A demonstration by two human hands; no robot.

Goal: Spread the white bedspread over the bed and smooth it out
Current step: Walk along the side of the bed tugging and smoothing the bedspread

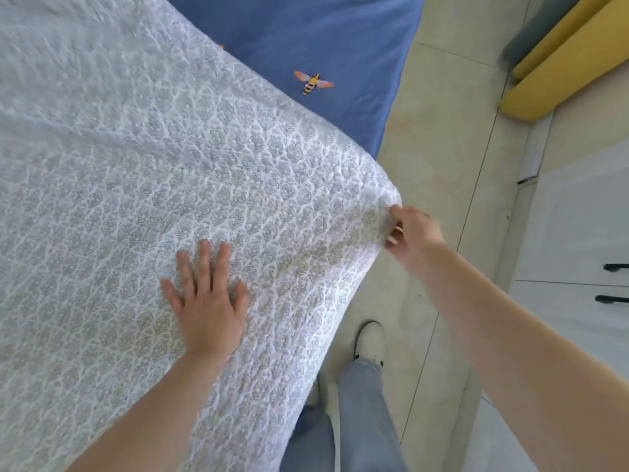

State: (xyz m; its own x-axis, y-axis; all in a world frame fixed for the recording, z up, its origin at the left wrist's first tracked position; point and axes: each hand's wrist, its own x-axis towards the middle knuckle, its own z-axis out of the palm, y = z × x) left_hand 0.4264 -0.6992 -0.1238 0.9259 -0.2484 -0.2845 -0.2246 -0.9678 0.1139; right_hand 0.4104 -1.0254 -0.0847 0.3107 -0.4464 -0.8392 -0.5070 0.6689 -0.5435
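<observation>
The white bedspread (143, 185) lies over most of the bed, with the blue sheet (306, 35) bare toward the far corner. The left hand (207, 301) presses flat on it, fingers straight; the right hand (413, 238) pinches its corner at the bed's edge. A good pull likely goes outward toward that bare corner while the flat palm steadies the cloth. The bed's far side is cut off and the upper left is blurred.
</observation>
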